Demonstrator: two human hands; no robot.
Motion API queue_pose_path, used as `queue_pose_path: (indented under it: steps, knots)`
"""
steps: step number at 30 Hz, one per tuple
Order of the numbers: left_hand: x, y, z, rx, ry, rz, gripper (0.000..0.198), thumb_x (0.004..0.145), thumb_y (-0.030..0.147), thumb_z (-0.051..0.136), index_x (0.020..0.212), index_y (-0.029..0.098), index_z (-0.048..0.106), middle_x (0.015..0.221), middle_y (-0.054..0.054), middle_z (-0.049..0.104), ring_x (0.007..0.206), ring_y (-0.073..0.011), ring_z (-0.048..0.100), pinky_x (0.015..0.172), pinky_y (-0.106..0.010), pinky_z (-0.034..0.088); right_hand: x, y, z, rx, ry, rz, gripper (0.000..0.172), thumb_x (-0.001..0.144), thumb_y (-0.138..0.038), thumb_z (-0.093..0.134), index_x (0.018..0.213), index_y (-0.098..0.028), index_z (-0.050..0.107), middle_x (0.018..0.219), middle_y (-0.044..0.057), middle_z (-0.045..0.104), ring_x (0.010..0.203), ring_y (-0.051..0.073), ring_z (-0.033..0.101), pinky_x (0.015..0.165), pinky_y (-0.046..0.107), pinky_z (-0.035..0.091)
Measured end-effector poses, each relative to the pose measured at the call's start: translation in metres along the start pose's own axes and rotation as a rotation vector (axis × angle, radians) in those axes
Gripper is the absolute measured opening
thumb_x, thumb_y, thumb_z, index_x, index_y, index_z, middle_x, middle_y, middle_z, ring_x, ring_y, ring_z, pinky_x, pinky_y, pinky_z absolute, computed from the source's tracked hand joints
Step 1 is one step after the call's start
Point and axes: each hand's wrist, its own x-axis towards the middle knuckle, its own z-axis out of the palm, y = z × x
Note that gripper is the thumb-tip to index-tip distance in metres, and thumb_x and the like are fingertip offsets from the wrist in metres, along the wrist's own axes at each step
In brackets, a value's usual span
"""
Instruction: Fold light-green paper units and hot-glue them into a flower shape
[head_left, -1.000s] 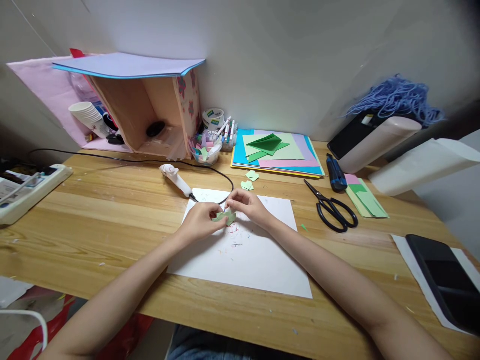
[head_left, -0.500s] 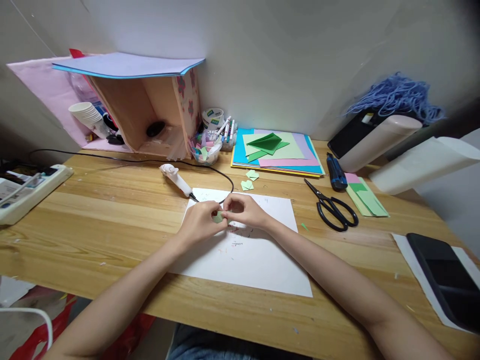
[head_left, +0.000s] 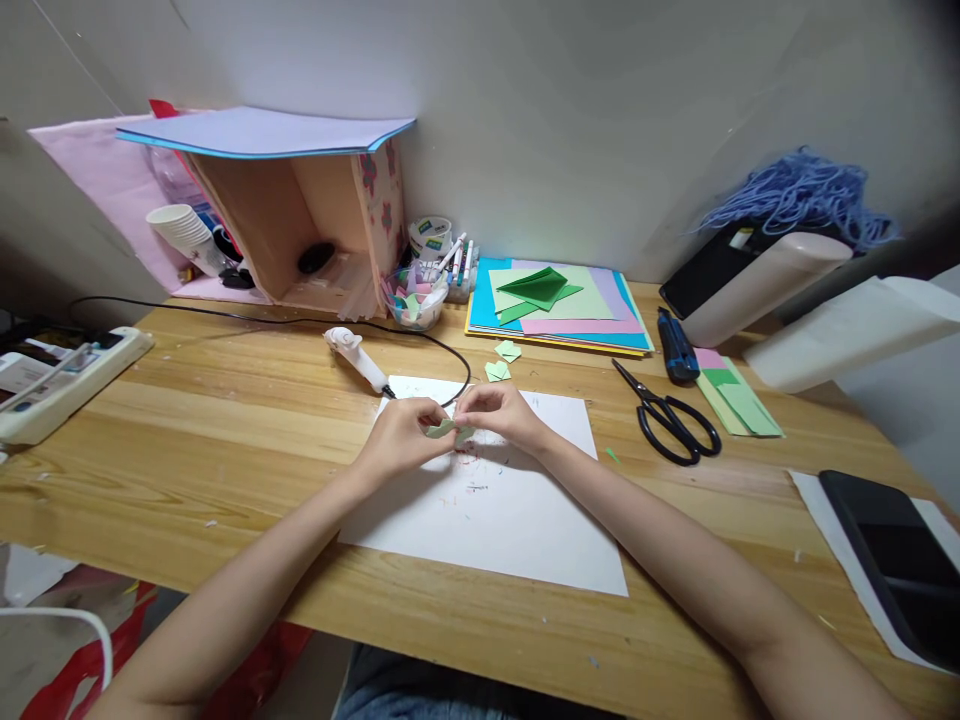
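Between my two hands is a small piece of light green paper [head_left: 441,429], partly hidden by the fingers. My left hand [head_left: 405,434] pinches its left side. With thumb and forefinger, my right hand [head_left: 501,414] grips its right side, the fingertips of both hands nearly meeting. Both hands are just above a white sheet [head_left: 517,530] with small coloured marks. Beyond them, two little folded light green paper hearts [head_left: 497,372] lie on the wooden table.
A white glue gun [head_left: 356,358] with a black cord lies beyond my left hand. Black scissors [head_left: 667,412], a blue cutter [head_left: 676,345] and a phone [head_left: 892,565] are at right. Coloured paper [head_left: 555,325] is stacked at the back, beside an open box [head_left: 300,220]. A power strip [head_left: 75,385] sits at left.
The green paper has tilted between my fingers and shows a bent edge. My right hand has shifted slightly to the right. The whole view has moved a little.
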Motion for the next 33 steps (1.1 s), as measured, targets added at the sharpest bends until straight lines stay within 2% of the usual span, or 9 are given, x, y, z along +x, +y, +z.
queue_pose_path:
  steps: [7, 13, 19, 21, 23, 25, 27, 30, 33]
  knots:
    - [-0.001, -0.002, 0.002, 0.065, -0.007, 0.047, 0.012, 0.067, 0.028, 0.062, 0.065, 0.017, 0.061, 0.065, 0.0, 0.061, 0.061, -0.0119, 0.053, 0.056, -0.022, 0.037, -0.001, 0.001, -0.001, 0.044, 0.031, 0.033, 0.019, 0.064, -0.028, 0.073, 0.07, -0.015, 0.061, 0.071, 0.002, 0.064, 0.067, 0.013, 0.06, 0.063, 0.026, 0.047]
    - [0.001, -0.002, 0.001, 0.02, 0.027, 0.179, 0.007, 0.068, 0.025, 0.063, 0.071, 0.018, 0.064, 0.092, -0.005, 0.061, 0.083, -0.0163, 0.057, 0.075, -0.027, 0.045, 0.002, 0.003, -0.004, 0.077, 0.085, -0.011, 0.023, 0.066, -0.033, 0.071, 0.072, -0.016, 0.057, 0.07, 0.0, 0.061, 0.068, 0.012, 0.06, 0.066, 0.025, 0.046]
    - [0.001, -0.006, 0.002, -0.001, 0.039, 0.197, 0.009, 0.069, 0.027, 0.064, 0.071, 0.018, 0.064, 0.098, -0.006, 0.058, 0.092, -0.0184, 0.055, 0.083, -0.032, 0.045, 0.007, 0.003, -0.011, 0.317, 0.212, 0.018, 0.036, 0.066, -0.042, 0.07, 0.071, -0.021, 0.042, 0.067, -0.003, 0.055, 0.081, 0.016, 0.063, 0.074, 0.028, 0.047]
    - [0.002, -0.006, 0.002, -0.003, 0.048, 0.204, 0.009, 0.069, 0.027, 0.064, 0.071, 0.018, 0.063, 0.098, -0.006, 0.058, 0.093, -0.0184, 0.055, 0.084, -0.032, 0.044, 0.009, -0.001, -0.017, 0.373, 0.25, 0.004, 0.038, 0.064, -0.042, 0.071, 0.07, -0.022, 0.04, 0.068, -0.004, 0.051, 0.072, 0.012, 0.061, 0.072, 0.026, 0.047]
    - [0.002, -0.006, 0.002, -0.005, 0.061, 0.208, 0.008, 0.07, 0.026, 0.064, 0.071, 0.018, 0.063, 0.097, -0.007, 0.058, 0.093, -0.0183, 0.055, 0.083, -0.031, 0.044, 0.01, -0.007, -0.025, 0.371, 0.255, 0.004, 0.038, 0.063, -0.041, 0.072, 0.07, -0.022, 0.04, 0.069, -0.005, 0.048, 0.052, 0.006, 0.049, 0.056, 0.02, 0.045]
    - [0.002, -0.005, 0.0, -0.008, 0.075, 0.209, 0.009, 0.07, 0.026, 0.064, 0.071, 0.017, 0.064, 0.097, -0.007, 0.058, 0.092, -0.0181, 0.055, 0.082, -0.031, 0.045, 0.01, -0.017, -0.037, 0.315, 0.206, 0.014, 0.035, 0.064, -0.04, 0.07, 0.072, -0.022, 0.041, 0.069, -0.006, 0.045, 0.04, 0.003, 0.027, 0.038, 0.018, 0.031]
    - [0.003, -0.004, -0.001, -0.011, 0.086, 0.207, 0.009, 0.07, 0.026, 0.063, 0.071, 0.017, 0.063, 0.096, -0.008, 0.058, 0.091, -0.0182, 0.056, 0.082, -0.031, 0.045, 0.008, -0.031, -0.051, 0.204, 0.136, 0.011, 0.032, 0.067, -0.041, 0.067, 0.073, -0.022, 0.041, 0.067, -0.006, 0.042, 0.04, 0.004, 0.02, 0.035, 0.018, 0.019]
    - [0.003, -0.003, -0.003, -0.018, 0.098, 0.197, 0.008, 0.07, 0.025, 0.063, 0.068, 0.017, 0.063, 0.095, -0.008, 0.059, 0.091, -0.0185, 0.056, 0.082, -0.031, 0.045, 0.003, -0.053, -0.079, -0.143, 0.016, 0.067, 0.028, 0.072, -0.041, 0.061, 0.071, -0.021, 0.042, 0.062, -0.005, 0.041, 0.045, 0.006, 0.028, 0.039, 0.019, 0.02]
    - [0.003, -0.004, -0.004, -0.031, 0.117, 0.181, 0.007, 0.07, 0.024, 0.062, 0.068, 0.017, 0.062, 0.094, -0.007, 0.059, 0.091, -0.0186, 0.056, 0.082, -0.031, 0.044, -0.005, -0.069, -0.113, -0.706, 0.096, 0.085, 0.017, 0.074, -0.031, 0.059, 0.069, -0.019, 0.047, 0.068, -0.001, 0.051, 0.057, 0.009, 0.043, 0.05, 0.021, 0.032]
